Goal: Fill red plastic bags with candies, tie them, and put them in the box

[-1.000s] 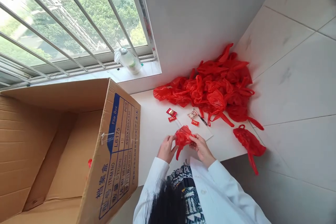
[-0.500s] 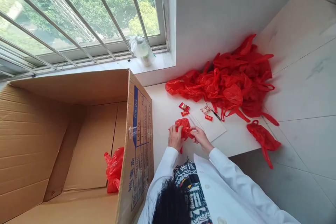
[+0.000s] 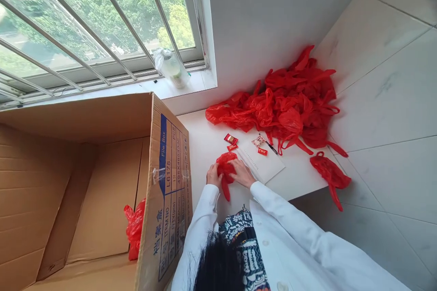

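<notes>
The hands have drawn in closer to the large brown cardboard box (image 3: 167, 168) than they were a second ago; back then the small crumpled red plastic bag (image 3: 225, 169) was held looser and further out from the box's printed side, and now it is bunched tighter and sits just beside that side, low over the white table top (image 3: 201, 138); to my eye the bundling is further along, the bag more compact than before.

The left hand (image 3: 212, 176) is curled on the bag's box-side flank, fingers partly closed round the plastic; the right hand (image 3: 241, 173) lies on the far flank, fingers bent and pinching it; both have hold of it.

The bag is thin, glossy and wrinkled, a wad with one twisted tail hanging down from it.

Inside the box, at its bottom, lies another red plastic bag (image 3: 134, 227); away from the box's printed side, beyond the hands, are a white spiral notebook (image 3: 264, 166), small red sachets (image 3: 231, 139) and a dark pen (image 3: 272, 148); further off still, a heap of red plastic bags (image 3: 287, 104).
</notes>
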Demonstrator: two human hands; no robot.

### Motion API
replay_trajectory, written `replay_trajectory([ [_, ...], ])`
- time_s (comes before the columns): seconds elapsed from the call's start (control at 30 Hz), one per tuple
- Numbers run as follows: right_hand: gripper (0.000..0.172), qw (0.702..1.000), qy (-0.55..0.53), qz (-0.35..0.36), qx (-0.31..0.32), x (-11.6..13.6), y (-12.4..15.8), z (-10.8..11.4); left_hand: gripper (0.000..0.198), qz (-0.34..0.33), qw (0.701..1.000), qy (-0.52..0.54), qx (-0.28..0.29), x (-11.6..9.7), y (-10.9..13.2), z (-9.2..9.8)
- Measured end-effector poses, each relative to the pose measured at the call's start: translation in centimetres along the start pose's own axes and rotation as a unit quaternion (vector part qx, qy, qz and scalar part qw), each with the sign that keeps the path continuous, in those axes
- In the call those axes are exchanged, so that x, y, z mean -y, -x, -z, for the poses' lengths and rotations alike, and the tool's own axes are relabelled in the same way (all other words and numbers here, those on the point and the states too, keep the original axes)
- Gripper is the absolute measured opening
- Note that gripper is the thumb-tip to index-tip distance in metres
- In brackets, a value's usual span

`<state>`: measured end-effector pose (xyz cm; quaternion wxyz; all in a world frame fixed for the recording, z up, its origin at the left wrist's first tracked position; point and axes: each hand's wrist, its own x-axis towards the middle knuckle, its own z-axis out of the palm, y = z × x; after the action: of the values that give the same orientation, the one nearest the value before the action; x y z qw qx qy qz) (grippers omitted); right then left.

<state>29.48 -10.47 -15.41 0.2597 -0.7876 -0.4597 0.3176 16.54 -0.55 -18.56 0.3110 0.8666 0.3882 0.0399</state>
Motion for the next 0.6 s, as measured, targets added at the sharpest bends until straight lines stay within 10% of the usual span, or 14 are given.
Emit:
replay_trajectory([
  [0.6, 0.009, 0.999, 0.023, -0.043, -0.009, -3.2, 2.0, 2.8, 0.015, 0.017, 1.0, 0.013, -0.022, -1.2, 1.7, 4.0],
])
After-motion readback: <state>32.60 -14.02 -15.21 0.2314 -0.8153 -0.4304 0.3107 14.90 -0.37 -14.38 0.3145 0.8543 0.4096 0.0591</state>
